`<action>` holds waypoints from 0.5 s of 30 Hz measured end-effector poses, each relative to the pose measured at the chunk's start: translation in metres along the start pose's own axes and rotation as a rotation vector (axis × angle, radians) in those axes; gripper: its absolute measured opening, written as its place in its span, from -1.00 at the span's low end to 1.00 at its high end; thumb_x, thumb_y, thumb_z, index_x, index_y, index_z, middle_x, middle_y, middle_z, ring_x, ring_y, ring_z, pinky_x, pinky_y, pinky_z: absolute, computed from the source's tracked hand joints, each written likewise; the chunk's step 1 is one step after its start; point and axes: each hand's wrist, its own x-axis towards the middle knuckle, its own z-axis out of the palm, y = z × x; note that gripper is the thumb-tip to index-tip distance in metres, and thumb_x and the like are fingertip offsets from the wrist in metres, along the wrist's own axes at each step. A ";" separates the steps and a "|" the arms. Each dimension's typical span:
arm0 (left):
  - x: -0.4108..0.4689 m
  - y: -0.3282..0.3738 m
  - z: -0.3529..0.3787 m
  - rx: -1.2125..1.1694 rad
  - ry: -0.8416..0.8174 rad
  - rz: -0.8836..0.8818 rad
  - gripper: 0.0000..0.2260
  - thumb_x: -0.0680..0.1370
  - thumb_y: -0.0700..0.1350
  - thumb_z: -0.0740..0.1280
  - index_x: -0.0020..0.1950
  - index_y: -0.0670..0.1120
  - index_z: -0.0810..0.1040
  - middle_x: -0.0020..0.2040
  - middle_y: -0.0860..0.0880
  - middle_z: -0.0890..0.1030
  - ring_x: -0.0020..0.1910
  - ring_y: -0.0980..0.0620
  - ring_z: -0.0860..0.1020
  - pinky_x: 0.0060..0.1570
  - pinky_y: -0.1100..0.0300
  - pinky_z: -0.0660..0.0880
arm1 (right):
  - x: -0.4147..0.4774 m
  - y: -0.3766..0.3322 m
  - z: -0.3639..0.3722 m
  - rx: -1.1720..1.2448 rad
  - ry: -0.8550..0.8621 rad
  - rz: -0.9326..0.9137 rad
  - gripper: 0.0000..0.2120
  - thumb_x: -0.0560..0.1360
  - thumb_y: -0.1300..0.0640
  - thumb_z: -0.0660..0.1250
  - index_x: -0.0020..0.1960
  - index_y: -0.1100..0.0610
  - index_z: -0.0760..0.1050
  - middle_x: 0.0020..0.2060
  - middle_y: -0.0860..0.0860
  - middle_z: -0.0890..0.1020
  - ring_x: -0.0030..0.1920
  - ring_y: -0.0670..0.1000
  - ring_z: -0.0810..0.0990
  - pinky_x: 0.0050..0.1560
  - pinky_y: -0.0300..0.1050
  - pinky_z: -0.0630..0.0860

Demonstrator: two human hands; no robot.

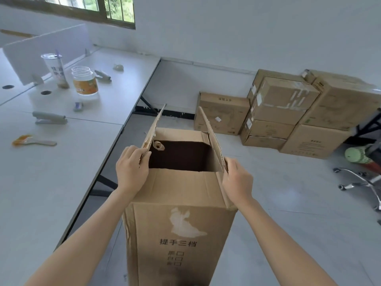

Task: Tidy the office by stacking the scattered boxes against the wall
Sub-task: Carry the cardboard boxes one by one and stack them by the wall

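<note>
A tall open cardboard box fills the lower centre of the frame, standing upright with its long axis vertical and its open mouth facing up toward the camera; its printed face with a torn label patch faces the viewer; the interior is dark. The left hand pinches the near corner of the raised left flap, fingers curled narrowly around the edge; the right hand grips the near corner of the raised right flap likewise. Toward the upper right, closed cardboard boxes sit stacked against the white wall; at right, an office chair base; at left, a white desk carries a stapler, a glass jar and a plastic cup.
</note>
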 end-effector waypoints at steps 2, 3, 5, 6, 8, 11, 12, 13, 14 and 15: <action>0.022 -0.006 0.029 0.009 -0.008 0.012 -0.68 0.51 -0.09 0.19 -0.17 -0.30 0.62 -0.35 -0.17 0.53 -0.28 0.09 0.38 -0.34 0.16 0.32 | 0.026 0.015 0.024 -0.004 0.005 0.000 -0.56 0.02 0.50 0.54 -0.14 0.27 0.56 -0.41 0.07 0.58 -0.54 0.09 0.52 -0.64 -0.23 0.29; 0.035 -0.009 0.044 0.016 -0.006 0.018 -0.71 0.51 -0.11 0.21 -0.17 -0.30 0.62 -0.35 -0.17 0.53 -0.29 0.07 0.41 -0.35 0.16 0.32 | 0.040 0.024 0.037 -0.014 0.011 -0.012 -0.55 0.00 0.49 0.56 -0.15 0.26 0.56 -0.41 0.06 0.58 -0.54 0.08 0.51 -0.65 -0.24 0.29; 0.062 -0.014 0.077 0.047 -0.004 0.012 -0.80 0.49 -0.20 0.27 -0.17 -0.30 0.62 -0.35 -0.17 0.53 -0.34 -0.07 0.48 -0.35 0.15 0.32 | 0.072 0.044 0.061 -0.016 0.010 -0.034 -0.53 -0.03 0.48 0.57 -0.17 0.25 0.56 -0.43 0.04 0.57 -0.56 0.07 0.50 -0.64 -0.26 0.23; 0.077 -0.017 0.094 0.060 -0.008 -0.002 -0.84 0.48 -0.23 0.29 -0.17 -0.30 0.63 -0.35 -0.17 0.54 -0.35 -0.12 0.50 -0.34 0.14 0.33 | 0.088 0.053 0.072 -0.008 -0.005 -0.035 -0.53 -0.03 0.48 0.58 -0.17 0.25 0.56 -0.43 0.04 0.56 -0.56 0.06 0.49 -0.62 -0.27 0.19; 0.105 -0.022 0.129 0.080 -0.013 -0.047 -0.85 0.47 -0.25 0.30 -0.15 -0.30 0.63 -0.32 -0.18 0.56 -0.32 -0.17 0.52 -0.31 0.13 0.34 | 0.121 0.073 0.094 0.013 -0.037 -0.033 -0.54 -0.03 0.47 0.58 -0.18 0.24 0.56 -0.45 0.03 0.56 -0.56 0.04 0.49 -0.60 -0.30 0.12; 0.144 -0.023 0.174 0.095 0.022 -0.103 -0.86 0.48 -0.27 0.30 -0.14 -0.30 0.64 -0.31 -0.18 0.56 -0.29 -0.18 0.52 -0.27 0.11 0.35 | 0.164 0.106 0.132 0.041 -0.054 -0.095 -0.61 0.06 0.51 0.48 -0.19 0.22 0.56 -0.46 0.01 0.53 -0.57 0.01 0.46 -0.55 -0.39 -0.02; 0.157 -0.023 0.186 0.094 0.032 -0.119 -0.87 0.48 -0.28 0.31 -0.13 -0.30 0.64 -0.30 -0.19 0.56 -0.28 -0.18 0.52 -0.26 0.10 0.35 | 0.179 0.115 0.145 0.041 -0.047 -0.127 -0.67 0.12 0.50 0.39 -0.19 0.20 0.56 -0.46 0.00 0.52 -0.57 0.00 0.44 -0.56 -0.36 0.00; 0.170 -0.023 0.199 0.098 0.032 -0.137 -0.89 0.49 -0.30 0.31 -0.12 -0.30 0.64 -0.29 -0.20 0.56 -0.27 -0.19 0.52 -0.25 0.09 0.35 | 0.194 0.122 0.157 0.048 -0.057 -0.151 -0.71 0.19 0.46 0.27 -0.18 0.18 0.55 -0.46 0.00 0.52 -0.58 -0.01 0.43 -0.56 -0.34 0.00; 0.181 -0.026 0.211 0.108 0.030 -0.157 -0.90 0.49 -0.32 0.32 -0.11 -0.30 0.64 -0.28 -0.21 0.57 -0.25 -0.20 0.52 -0.23 0.08 0.36 | 0.209 0.127 0.167 0.063 -0.075 -0.168 -0.70 0.23 0.41 0.15 -0.17 0.16 0.54 -0.46 -0.01 0.51 -0.59 -0.01 0.41 -0.55 -0.35 -0.06; 0.190 -0.030 0.222 0.118 0.040 -0.182 -0.90 0.50 -0.33 0.32 -0.10 -0.30 0.64 -0.27 -0.21 0.57 -0.24 -0.21 0.53 -0.21 0.08 0.37 | 0.222 0.131 0.177 0.079 -0.079 -0.196 -0.68 0.24 0.36 0.06 -0.16 0.15 0.51 -0.46 -0.01 0.50 -0.59 0.00 0.39 -0.50 -0.37 -0.13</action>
